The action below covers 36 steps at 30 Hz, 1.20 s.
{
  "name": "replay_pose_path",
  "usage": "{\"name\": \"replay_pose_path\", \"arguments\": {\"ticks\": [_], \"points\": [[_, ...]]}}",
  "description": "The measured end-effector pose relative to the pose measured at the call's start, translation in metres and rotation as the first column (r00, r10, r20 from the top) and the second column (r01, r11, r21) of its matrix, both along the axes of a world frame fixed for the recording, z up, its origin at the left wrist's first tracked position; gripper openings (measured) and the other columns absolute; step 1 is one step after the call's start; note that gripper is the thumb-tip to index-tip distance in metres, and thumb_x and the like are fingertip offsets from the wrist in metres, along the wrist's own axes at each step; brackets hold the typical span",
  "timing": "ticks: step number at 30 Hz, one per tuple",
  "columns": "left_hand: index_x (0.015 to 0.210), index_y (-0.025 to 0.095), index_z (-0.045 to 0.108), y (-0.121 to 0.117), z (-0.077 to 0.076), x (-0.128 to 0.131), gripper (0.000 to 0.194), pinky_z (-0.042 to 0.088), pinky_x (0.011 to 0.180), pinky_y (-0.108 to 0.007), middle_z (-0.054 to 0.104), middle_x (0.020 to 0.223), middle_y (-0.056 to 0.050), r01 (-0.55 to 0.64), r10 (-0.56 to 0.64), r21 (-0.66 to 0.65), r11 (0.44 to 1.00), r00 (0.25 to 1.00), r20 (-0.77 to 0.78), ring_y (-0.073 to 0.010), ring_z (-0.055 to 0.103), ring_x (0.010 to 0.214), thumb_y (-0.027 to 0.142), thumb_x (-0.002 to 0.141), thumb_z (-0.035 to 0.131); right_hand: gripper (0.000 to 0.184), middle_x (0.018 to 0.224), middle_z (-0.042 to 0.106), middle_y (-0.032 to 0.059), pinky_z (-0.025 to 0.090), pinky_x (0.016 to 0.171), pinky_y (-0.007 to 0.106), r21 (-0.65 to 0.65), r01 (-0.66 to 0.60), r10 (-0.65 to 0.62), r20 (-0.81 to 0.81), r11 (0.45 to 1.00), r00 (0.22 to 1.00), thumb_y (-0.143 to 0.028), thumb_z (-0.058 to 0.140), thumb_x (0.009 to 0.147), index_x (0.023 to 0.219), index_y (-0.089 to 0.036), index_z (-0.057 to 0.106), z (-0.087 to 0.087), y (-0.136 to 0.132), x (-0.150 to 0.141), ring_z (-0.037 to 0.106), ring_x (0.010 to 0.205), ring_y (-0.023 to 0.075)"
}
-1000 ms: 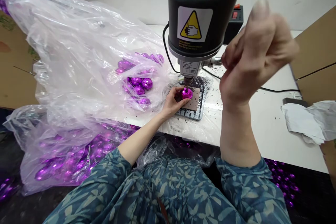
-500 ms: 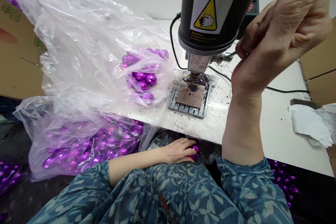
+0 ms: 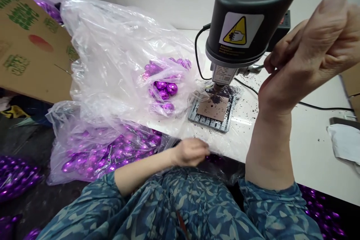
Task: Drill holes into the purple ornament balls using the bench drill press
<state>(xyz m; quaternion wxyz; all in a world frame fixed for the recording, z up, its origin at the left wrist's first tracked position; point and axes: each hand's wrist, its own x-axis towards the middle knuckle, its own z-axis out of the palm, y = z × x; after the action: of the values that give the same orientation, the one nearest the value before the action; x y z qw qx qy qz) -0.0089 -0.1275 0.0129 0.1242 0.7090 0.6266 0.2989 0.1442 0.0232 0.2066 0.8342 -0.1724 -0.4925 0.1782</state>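
Note:
My right hand (image 3: 312,41) is raised, its fingers wrapped round the feed lever (image 3: 254,69) of a black bench drill press (image 3: 250,15). Beneath the drill head, a flat brown square plate (image 3: 213,107) with a small dark hole lies on the slotted metal base (image 3: 209,125), strewn with dark shavings. Low in front of the table edge is my left hand (image 3: 192,152), smeared by motion with its fingers bent. Whether it holds anything is not visible. Dark plastic and a few glints of purple show just below it.
Shiny purple faceted balls (image 3: 166,89) lie in a clear plastic bag (image 3: 109,52) on the white table (image 3: 309,150). A fuller bag of purple balls (image 3: 107,152) hangs at the left below the table edge. A cardboard box (image 3: 33,45) stands far left; white paper (image 3: 344,142) lies right.
My left hand has risen from the purple ball that it was touching low by my lap, and its fingers have curled. My right hand stays on the lever. The whole view has shifted.

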Motion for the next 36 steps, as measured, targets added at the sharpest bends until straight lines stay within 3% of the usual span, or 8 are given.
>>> {"name": "replay_pose_path", "arguments": {"ticks": [6, 10, 15, 19, 22, 24, 31, 36], "points": [[0.132, 0.021, 0.065, 0.107, 0.025, -0.09, 0.052, 0.046, 0.115, -0.061, 0.07, 0.133, -0.02, -0.18, 0.183, 0.031, 0.983, 0.97, -0.158, -0.045, 0.057, 0.137, 0.024, 0.082, 0.078, 0.046, 0.047, 0.036, -0.0086, 0.023, 0.047, 0.027, 0.102, -0.02, 0.024, -0.04, 0.995, 0.999, -0.043, 0.07, 0.092, 0.059, -0.021, 0.046, -0.001, 0.001, -0.001, 0.034, 0.041, 0.0036], [0.116, 0.019, 0.072, 0.155, 0.024, -0.118, 0.047, 0.043, 0.114, -0.064, 0.074, 0.12, -0.018, -0.196, 0.178, -0.059, 0.979, 0.956, -0.232, -0.0457, 0.06, 0.13, 0.006, 0.071, 0.072, 0.045, 0.048, 0.036, -0.0088, 0.024, 0.049, 0.025, -0.01, 0.017, -0.017, 0.012, 1.0, 1.0, -0.018, 0.057, 0.101, 0.059, -0.022, 0.04, -0.001, -0.004, 0.0, 0.036, 0.044, 0.002], [0.107, 0.021, 0.069, 0.138, 0.029, -0.111, 0.047, 0.051, 0.107, -0.055, 0.072, 0.102, -0.012, -0.128, 0.132, 0.072, 0.989, 0.99, -0.057, -0.0423, 0.065, 0.115, 0.01, 0.063, 0.079, 0.052, 0.047, 0.034, -0.0099, 0.021, 0.047, 0.027, 0.043, 0.072, -0.073, 0.025, 0.996, 0.997, -0.047, 0.068, 0.095, 0.059, -0.022, 0.038, -0.002, -0.003, 0.001, 0.03, 0.041, 0.0024], [0.115, 0.019, 0.065, 0.093, 0.051, -0.091, 0.049, 0.057, 0.073, -0.038, 0.068, 0.086, -0.004, 0.003, 0.028, -0.126, 0.992, 0.97, 0.241, -0.0235, 0.066, 0.078, 0.029, 0.072, 0.086, 0.054, 0.049, 0.033, -0.0099, 0.022, 0.047, 0.028, 0.046, 0.077, -0.079, 0.039, 0.996, 0.996, -0.059, 0.067, 0.085, 0.06, -0.022, 0.038, -0.004, -0.002, 0.001, 0.03, 0.04, 0.0034], [0.124, 0.021, 0.068, 0.074, 0.062, -0.07, 0.043, 0.056, 0.061, -0.033, 0.071, 0.087, -0.006, 0.339, -0.123, -0.291, 0.894, 0.812, 0.57, -0.0189, 0.067, 0.07, 0.042, 0.087, 0.078, 0.053, 0.05, 0.032, -0.0091, 0.021, 0.048, 0.029, 0.052, 0.07, -0.072, 0.037, 0.996, 0.997, -0.055, 0.066, 0.088, 0.06, -0.022, 0.037, -0.003, -0.004, 0.0, 0.03, 0.041, 0.0043], [0.127, 0.023, 0.069, 0.077, 0.058, -0.055, 0.041, 0.061, 0.066, -0.035, 0.076, 0.098, -0.009, 0.467, -0.15, -0.25, 0.848, 0.664, 0.732, -0.0211, 0.074, 0.079, 0.046, 0.093, 0.072, 0.054, 0.05, 0.031, -0.0085, 0.02, 0.047, 0.031, 0.081, 0.071, -0.074, 0.034, 0.994, 0.997, -0.056, 0.067, 0.089, 0.059, -0.023, 0.037, -0.003, -0.005, -0.001, 0.029, 0.04, 0.0053], [0.115, 0.023, 0.057, 0.118, 0.011, -0.023, 0.059, 0.063, 0.077, -0.032, 0.075, 0.098, -0.003, 0.213, 0.059, -0.185, 0.959, 0.488, 0.871, -0.0193, 0.076, 0.089, 0.053, 0.077, 0.09, 0.058, 0.049, 0.024, -0.0059, 0.022, 0.052, 0.038, 0.047, 0.135, -0.139, 0.11, 0.99, 0.984, -0.069, 0.058, 0.09, 0.06, -0.027, 0.03, -0.005, -0.006, -0.001, 0.023, 0.044, 0.0122], [0.132, 0.022, 0.062, 0.123, 0.004, -0.02, 0.071, 0.06, 0.081, -0.031, 0.078, 0.113, -0.007, 0.251, 0.069, -0.185, 0.95, 0.411, 0.909, -0.0213, 0.077, 0.099, 0.06, 0.078, 0.089, 0.058, 0.049, 0.026, -0.0077, 0.023, 0.046, 0.034, 0.07, 0.219, -0.227, 0.146, 0.973, 0.963, -0.068, 0.058, 0.087, 0.062, -0.026, 0.027, -0.005, -0.008, 0.001, 0.028, 0.039, 0.0083]]}}
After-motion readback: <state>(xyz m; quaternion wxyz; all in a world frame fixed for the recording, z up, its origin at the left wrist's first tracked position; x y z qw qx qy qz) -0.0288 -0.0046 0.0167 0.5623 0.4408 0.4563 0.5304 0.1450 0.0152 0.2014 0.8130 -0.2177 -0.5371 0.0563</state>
